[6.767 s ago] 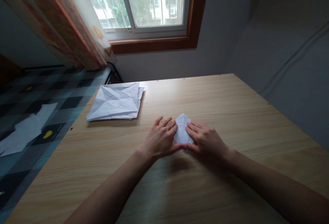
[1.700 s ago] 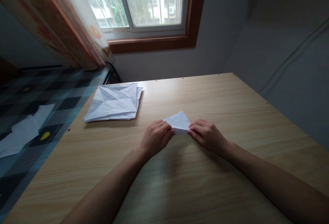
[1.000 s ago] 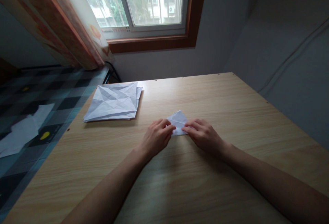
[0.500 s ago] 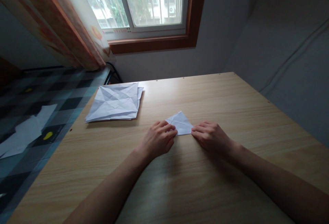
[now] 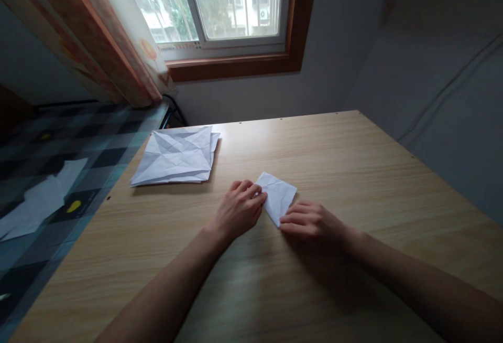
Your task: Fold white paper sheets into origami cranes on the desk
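Observation:
A small folded white paper [image 5: 278,196] lies flat on the wooden table [image 5: 353,175], turned at an angle. My left hand [image 5: 239,209] rests on its left edge with curled fingers pressing the paper down. My right hand [image 5: 310,222] pinches the paper's near corner with thumb and fingertips. Both forearms reach in from the bottom of the view.
A stack of creased white sheets [image 5: 175,155] lies at the table's far left. Left of the table is a checked bedcover [image 5: 51,164] with loose paper [image 5: 35,201] on it. A window [image 5: 220,7] and curtain [image 5: 98,33] stand behind; a grey wall is on the right.
The folded paper has been turned from a triangle pointing away to a slanted shape. My right hand moved nearer to me, down to the paper's near corner. My left hand stayed.

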{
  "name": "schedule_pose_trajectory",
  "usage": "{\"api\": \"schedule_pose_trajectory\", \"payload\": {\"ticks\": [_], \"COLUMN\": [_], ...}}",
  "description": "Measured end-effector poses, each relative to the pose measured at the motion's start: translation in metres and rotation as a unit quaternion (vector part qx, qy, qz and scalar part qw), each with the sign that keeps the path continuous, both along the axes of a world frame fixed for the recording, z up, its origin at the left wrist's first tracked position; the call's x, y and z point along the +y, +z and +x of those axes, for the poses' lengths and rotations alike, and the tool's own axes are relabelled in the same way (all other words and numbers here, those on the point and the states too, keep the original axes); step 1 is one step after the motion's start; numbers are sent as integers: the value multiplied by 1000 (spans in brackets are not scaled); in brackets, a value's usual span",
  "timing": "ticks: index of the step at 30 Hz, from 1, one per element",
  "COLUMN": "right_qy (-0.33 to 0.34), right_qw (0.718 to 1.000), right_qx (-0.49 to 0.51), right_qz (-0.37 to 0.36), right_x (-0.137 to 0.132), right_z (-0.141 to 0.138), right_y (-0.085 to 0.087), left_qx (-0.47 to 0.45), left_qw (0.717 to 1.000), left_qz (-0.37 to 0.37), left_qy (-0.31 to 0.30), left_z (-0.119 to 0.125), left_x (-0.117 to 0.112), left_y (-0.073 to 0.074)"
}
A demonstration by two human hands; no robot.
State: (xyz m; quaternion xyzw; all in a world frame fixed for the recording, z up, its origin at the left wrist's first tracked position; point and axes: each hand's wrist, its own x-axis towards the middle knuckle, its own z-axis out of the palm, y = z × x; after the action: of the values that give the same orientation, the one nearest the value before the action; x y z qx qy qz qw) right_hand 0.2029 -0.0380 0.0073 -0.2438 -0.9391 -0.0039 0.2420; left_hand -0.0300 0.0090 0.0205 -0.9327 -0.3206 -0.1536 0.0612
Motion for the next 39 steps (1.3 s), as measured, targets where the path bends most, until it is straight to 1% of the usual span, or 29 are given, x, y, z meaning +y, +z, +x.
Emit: {"api": "schedule_pose_trajectory", "payload": {"ticks": [2,3,4,6,11,13,15,18,20,24,26,29,32,35,39], "right_qy": [70,95,100,76,-54,-92,-104,-99,-94,-71,-73,-96,-131,-171,-205], "right_qw": [997,995,995,997,998,995,994,993,992,988,983,973,963,960,963], "right_qx": [8,11,17,25,38,40,43,65,87,115,133,154,166,158,116], "right_qz": [16,21,21,18,13,5,5,8,-4,-69,-104,-146,-165,-156,-129], "right_x": [-2,-3,-2,0,10,15,19,22,24,25,26,25,24,24,25], "right_z": [-8,-11,-12,-9,11,18,22,25,25,24,24,22,20,17,14], "right_y": [0,0,-1,-2,-7,-8,-8,-9,-9,-8,-7,-4,-4,-7,-12], "left_qx": [-7,-13,-19,-28,-29,-18,-4,8,9,21,22,22,25,23,21], "left_qw": [1000,1000,999,998,993,992,990,989,988,986,985,985,984,984,985], "left_qz": [-18,-26,-36,-57,-110,-127,-140,-149,-152,-159,-162,-167,-170,-172,-167], "left_qy": [-1,-2,-2,-3,-10,-10,-12,-23,-34,-47,-49,-46,-40,-35,-32], "left_z": [0,0,0,-1,-3,-5,-6,-8,-9,-8,-6,-3,-1,1,4], "left_x": [0,0,0,1,2,3,4,5,5,3,3,1,-2,-4,-7], "left_y": [0,0,0,-1,0,1,0,-1,-1,-1,-1,-1,0,0,1]}}
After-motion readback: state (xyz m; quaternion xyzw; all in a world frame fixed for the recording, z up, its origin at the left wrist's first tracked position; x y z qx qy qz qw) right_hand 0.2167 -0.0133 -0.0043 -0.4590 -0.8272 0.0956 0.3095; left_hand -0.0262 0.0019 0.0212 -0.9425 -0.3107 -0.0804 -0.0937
